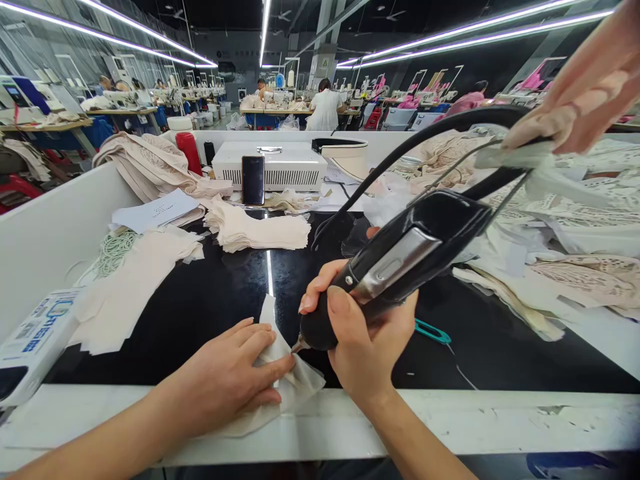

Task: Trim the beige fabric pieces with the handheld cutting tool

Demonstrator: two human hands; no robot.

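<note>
My right hand is closed around a black corded hand tool with a silver lever along its side. The tool is tilted, and its small pointed metal tip touches or nearly touches a thin cream fabric piece at the table's front edge. My left hand lies flat on that fabric with the fingers stretched out, the index fingertip right beside the tip. Part of the fabric is hidden under the left hand. The tool's thick black cable arcs up behind it.
Another person's hand reaches in at upper right with something whitish. Stacks of cream fabric lie behind and left. A phone leans on a vented white box. Teal thread snips lie right; lace pieces pile beyond.
</note>
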